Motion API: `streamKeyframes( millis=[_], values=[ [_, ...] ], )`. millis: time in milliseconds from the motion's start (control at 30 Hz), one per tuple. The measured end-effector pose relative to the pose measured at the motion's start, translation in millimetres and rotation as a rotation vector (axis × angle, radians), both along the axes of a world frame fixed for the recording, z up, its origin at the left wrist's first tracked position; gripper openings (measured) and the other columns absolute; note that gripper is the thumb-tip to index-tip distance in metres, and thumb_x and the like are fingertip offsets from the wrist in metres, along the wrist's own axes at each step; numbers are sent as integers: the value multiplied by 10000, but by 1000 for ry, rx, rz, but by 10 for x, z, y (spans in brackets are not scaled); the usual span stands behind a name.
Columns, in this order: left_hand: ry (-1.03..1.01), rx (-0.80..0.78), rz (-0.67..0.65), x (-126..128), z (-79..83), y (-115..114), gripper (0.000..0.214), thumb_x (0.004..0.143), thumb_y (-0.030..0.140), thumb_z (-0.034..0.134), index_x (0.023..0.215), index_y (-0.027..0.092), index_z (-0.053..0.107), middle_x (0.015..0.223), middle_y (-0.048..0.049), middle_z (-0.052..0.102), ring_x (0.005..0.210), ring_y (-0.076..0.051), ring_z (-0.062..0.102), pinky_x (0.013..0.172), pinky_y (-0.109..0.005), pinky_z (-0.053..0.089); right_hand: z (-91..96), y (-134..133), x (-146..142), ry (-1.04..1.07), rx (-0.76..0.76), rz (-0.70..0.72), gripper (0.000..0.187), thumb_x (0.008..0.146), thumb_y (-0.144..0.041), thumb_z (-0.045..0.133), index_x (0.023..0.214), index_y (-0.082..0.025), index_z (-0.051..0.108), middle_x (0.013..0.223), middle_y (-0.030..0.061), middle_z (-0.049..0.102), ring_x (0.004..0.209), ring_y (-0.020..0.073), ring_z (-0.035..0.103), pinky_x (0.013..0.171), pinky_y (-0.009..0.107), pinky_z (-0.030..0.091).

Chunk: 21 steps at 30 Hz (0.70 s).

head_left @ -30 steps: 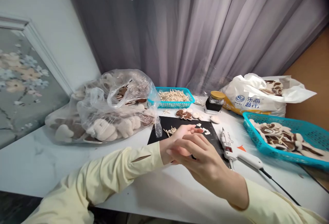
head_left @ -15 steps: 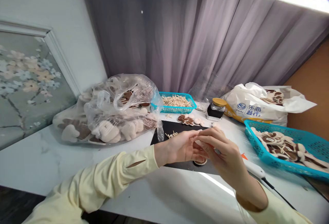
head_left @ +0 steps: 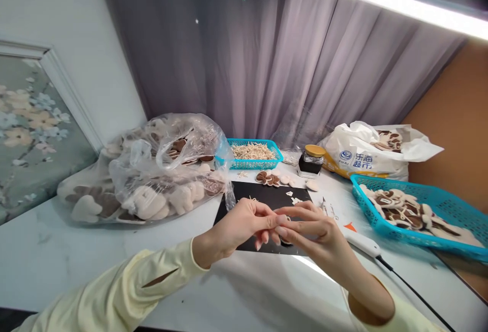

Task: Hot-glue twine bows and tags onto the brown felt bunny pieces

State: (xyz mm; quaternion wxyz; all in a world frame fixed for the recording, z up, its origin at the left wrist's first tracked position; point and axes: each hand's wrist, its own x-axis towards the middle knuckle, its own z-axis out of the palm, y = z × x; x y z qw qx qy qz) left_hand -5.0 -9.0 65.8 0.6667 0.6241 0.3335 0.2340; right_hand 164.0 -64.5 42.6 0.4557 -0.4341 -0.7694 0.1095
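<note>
My left hand (head_left: 244,222) and my right hand (head_left: 316,228) meet fingertip to fingertip above a black mat (head_left: 236,202). Both are in a pinch; whatever lies between the fingertips is too small or hidden to name. Under my fingers, a round dark piece with a pale edge (head_left: 285,242) shows in part on the mat. Small white scraps (head_left: 294,200) lie behind my right fingers. Just beyond the mat is a cluster of brown and cream fabric-like pieces (head_left: 268,178).
A white corded tool (head_left: 362,244) and small metal tools (head_left: 328,207) lie right. Blue baskets hold pale short strips (head_left: 280,145) and brown-and-cream pieces (head_left: 419,244). Around them stand a yellow-lidded jar (head_left: 310,163), a white shopping bag (head_left: 366,161) and a stuffed clear bag (head_left: 141,189).
My left hand has turned from palm-up with fingers loosely curled to a pinch against my right fingertips. The camera view has shifted, uncovering white scraps and metal tools.
</note>
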Motion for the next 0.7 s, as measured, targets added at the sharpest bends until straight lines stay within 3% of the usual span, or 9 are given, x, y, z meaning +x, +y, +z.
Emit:
streamKeyframes(
  millis=[100, 233, 367, 467, 533, 600, 700],
  values=[
    [55, 46, 5, -72, 34, -47, 245, 744, 341, 662, 635, 125, 624, 529, -1, 601, 391, -51, 427, 363, -160, 328, 6, -40, 13, -9, 23, 90, 176, 840, -228, 597, 908, -322, 731, 929, 16, 713, 767, 196, 555, 725, 410, 486],
    [51, 266, 147, -246, 171, -104, 148, 758, 292, 653, 719, 150, 639, 560, 15, 614, 429, -59, 459, 399, -158, 395, -26, -32, 98, 126, -28, 109, 236, 846, -225, 588, 1056, -279, 679, 767, 14, 721, 747, 192, 578, 694, 374, 484],
    [24, 662, 306, -449, 431, -206, 45, 773, 220, 642, 738, 197, 657, 618, 40, 633, 463, -57, 508, 457, -151, 445, -42, -25, 153, 163, -179, 104, 271, 867, -234, 543, 1116, -267, 646, 843, 27, 723, 765, 188, 587, 724, 375, 470],
    [32, 1016, 358, -508, 538, -255, 103, 785, 143, 623, 771, 233, 673, 647, 57, 646, 487, -53, 528, 486, -136, 453, -13, -47, 115, 189, -246, 109, 274, 867, -266, 534, 1117, -254, 646, 894, 38, 719, 779, 190, 586, 691, 346, 473],
    [58, 1236, 303, -472, 503, -252, 148, 795, 106, 607, 850, 226, 675, 661, 48, 643, 528, -61, 546, 522, -144, 463, 23, -70, 65, 177, -278, 104, 274, 865, -292, 537, 1104, -232, 656, 866, 45, 720, 780, 192, 584, 679, 326, 467],
    [58, 1448, 170, -385, 397, -232, 214, 810, 69, 578, 980, 179, 648, 732, 6, 649, 643, -91, 575, 606, -174, 486, 67, -98, 13, 141, -309, 136, 267, 880, -295, 514, 1082, -211, 667, 850, 45, 718, 772, 182, 586, 698, 308, 458],
    [125, 1581, -59, -222, 226, -210, 304, 847, 10, 459, 1125, 87, 555, 785, -48, 627, 716, -124, 552, 652, -227, 491, 133, -144, -46, 111, -370, 235, 275, 914, -291, 454, 963, -187, 705, 813, 36, 711, 754, 157, 604, 711, 265, 449]
  ],
)
